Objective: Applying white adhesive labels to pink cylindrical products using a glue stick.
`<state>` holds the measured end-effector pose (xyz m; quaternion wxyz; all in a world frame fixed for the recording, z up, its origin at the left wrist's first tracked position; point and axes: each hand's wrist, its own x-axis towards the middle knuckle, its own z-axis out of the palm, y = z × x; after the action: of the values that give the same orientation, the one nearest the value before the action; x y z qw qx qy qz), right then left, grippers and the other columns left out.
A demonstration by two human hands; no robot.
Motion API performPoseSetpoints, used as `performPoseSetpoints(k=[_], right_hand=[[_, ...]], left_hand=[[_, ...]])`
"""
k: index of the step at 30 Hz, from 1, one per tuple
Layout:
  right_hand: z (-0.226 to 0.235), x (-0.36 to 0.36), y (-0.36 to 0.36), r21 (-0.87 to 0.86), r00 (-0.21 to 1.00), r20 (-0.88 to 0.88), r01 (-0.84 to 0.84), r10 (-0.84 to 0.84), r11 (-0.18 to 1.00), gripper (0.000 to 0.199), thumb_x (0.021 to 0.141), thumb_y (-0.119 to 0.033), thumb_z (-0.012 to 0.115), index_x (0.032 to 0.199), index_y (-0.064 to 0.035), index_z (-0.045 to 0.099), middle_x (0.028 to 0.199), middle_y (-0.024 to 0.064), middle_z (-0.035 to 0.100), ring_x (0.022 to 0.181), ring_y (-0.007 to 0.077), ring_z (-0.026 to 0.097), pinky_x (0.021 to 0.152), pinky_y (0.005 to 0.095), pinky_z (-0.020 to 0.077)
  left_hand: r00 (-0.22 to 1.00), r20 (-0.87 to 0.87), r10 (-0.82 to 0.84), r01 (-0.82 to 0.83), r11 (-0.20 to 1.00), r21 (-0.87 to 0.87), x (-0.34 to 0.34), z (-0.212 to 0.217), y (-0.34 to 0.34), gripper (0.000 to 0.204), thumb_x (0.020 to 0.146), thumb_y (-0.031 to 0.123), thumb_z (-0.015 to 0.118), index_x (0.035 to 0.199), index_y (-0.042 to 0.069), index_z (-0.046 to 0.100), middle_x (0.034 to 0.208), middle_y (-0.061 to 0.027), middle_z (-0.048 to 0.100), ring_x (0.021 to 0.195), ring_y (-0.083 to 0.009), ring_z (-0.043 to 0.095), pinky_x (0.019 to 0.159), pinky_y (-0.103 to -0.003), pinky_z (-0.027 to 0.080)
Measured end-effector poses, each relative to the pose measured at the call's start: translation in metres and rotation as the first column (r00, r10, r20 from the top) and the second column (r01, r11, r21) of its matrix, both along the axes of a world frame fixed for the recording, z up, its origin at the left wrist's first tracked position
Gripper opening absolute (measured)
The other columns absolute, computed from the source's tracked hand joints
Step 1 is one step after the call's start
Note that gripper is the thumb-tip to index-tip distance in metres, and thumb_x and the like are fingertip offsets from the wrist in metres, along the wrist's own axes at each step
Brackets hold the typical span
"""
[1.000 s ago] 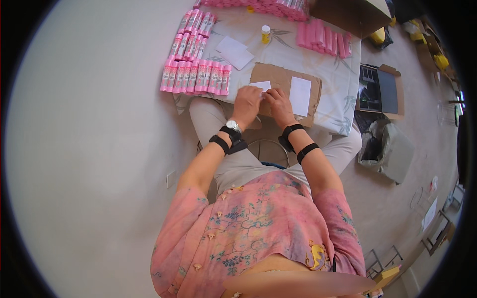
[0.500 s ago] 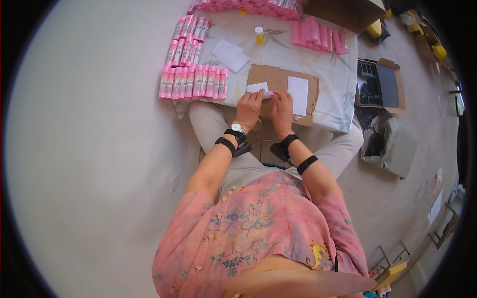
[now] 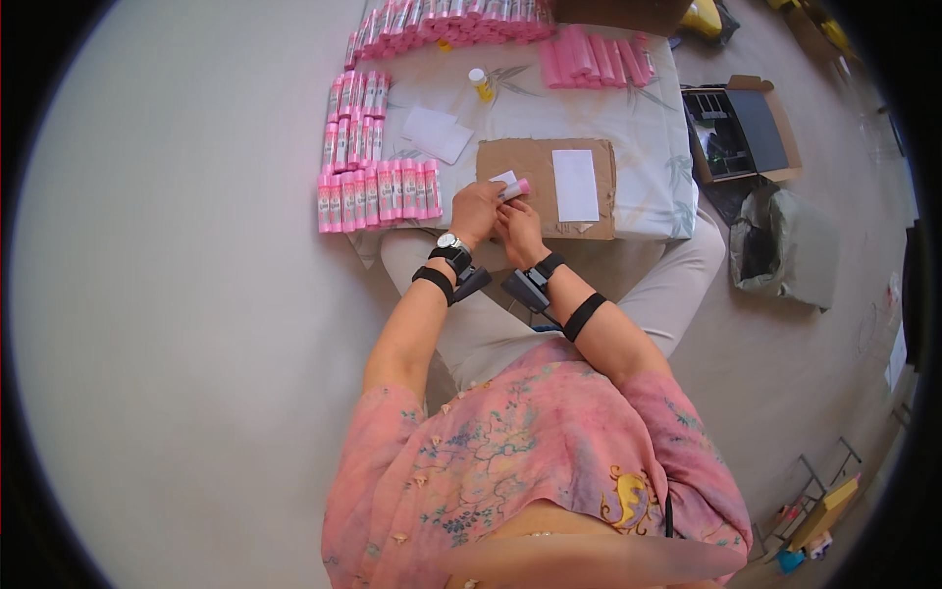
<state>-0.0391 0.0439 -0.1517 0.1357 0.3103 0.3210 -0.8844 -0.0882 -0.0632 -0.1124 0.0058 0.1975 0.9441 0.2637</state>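
My left hand (image 3: 475,209) is closed around a pink tube (image 3: 521,187) with a pale wrap, which slants up to the right. Just below, my right hand (image 3: 521,231) has its fingers bent against the tube's lower side, close to the left fingertips. Part of the tube is hidden by the fingers. Both hands are over the near edge of a brown cardboard sheet (image 3: 522,152). A white paper strip (image 3: 574,185) lies on the cardboard to the right. A small white piece of paper (image 3: 504,178) shows behind the tube.
Labelled pink tubes (image 3: 378,194) stand in rows along the table's left side, with a larger pile (image 3: 451,27) at the back. Plain pink tubes (image 3: 596,61) lie at the back right. White papers (image 3: 437,132) and a white-capped yellow bottle (image 3: 481,84) are between. An open box (image 3: 741,133) sits right of the table.
The tube has turned from nearly level to tilted up at its right end. My right hand has moved from its right end to beneath it. The whole view has also shifted.
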Motion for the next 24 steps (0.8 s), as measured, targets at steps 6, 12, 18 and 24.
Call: performPoseSetpoints(k=[6, 12, 18, 24], right_hand=[[0.026, -0.008, 0.005, -0.156, 0.994, -0.079, 0.064, -0.077, 0.986, 0.031, 0.107, -0.007, 0.049, 0.138, -0.0029, 0.053, 0.123, 0.0055, 0.064, 0.112, 0.0149, 0.064, 0.099, 0.0299, 0.0538], [0.128, -0.022, 0.038, 0.041, 0.888, -0.451, 0.125, -0.093, 0.991, 0.038, 0.108, -0.012, 0.054, 0.145, 0.0000, 0.051, 0.130, 0.0071, 0.062, 0.122, 0.0133, 0.060, 0.102, 0.0299, 0.0514], [0.218, 0.000, 0.085, 0.187, 0.707, -0.707, 0.154, 0.024, 0.970, 0.037, 0.107, -0.010, 0.056, 0.143, -0.0012, 0.053, 0.136, 0.0065, 0.061, 0.124, 0.0137, 0.057, 0.107, 0.0308, 0.0458], [0.252, 0.028, 0.125, 0.111, 0.645, -0.763, 0.182, -0.034, 0.977, 0.042, 0.107, -0.009, 0.056, 0.148, -0.0026, 0.046, 0.140, 0.0071, 0.060, 0.125, 0.0163, 0.059, 0.108, 0.0321, 0.0456]], left_hand=[[0.984, 0.164, 0.070, -0.094, 0.985, 0.143, -0.010, 0.032, 0.006, 0.028, 0.084, 0.010, 0.071, 0.111, 0.009, 0.076, 0.101, -0.0162, 0.075, 0.094, -0.0347, 0.071, 0.083, -0.043, 0.056], [0.938, -0.283, 0.202, -0.103, 0.938, 0.331, 0.007, 0.128, 0.049, 0.033, 0.086, 0.004, 0.070, 0.119, 0.007, 0.072, 0.109, -0.0136, 0.074, 0.098, -0.0340, 0.070, 0.084, -0.042, 0.056], [0.733, -0.652, 0.196, 0.028, 0.948, 0.316, 0.030, 0.206, 0.088, 0.043, 0.081, -0.003, 0.070, 0.123, 0.005, 0.070, 0.116, -0.0105, 0.070, 0.101, -0.0319, 0.069, 0.085, -0.041, 0.058], [0.671, -0.725, 0.156, 0.123, 0.941, 0.316, 0.053, 0.243, 0.123, 0.046, 0.077, -0.003, 0.074, 0.122, 0.007, 0.072, 0.118, -0.0084, 0.069, 0.101, -0.0292, 0.069, 0.082, -0.037, 0.060]])
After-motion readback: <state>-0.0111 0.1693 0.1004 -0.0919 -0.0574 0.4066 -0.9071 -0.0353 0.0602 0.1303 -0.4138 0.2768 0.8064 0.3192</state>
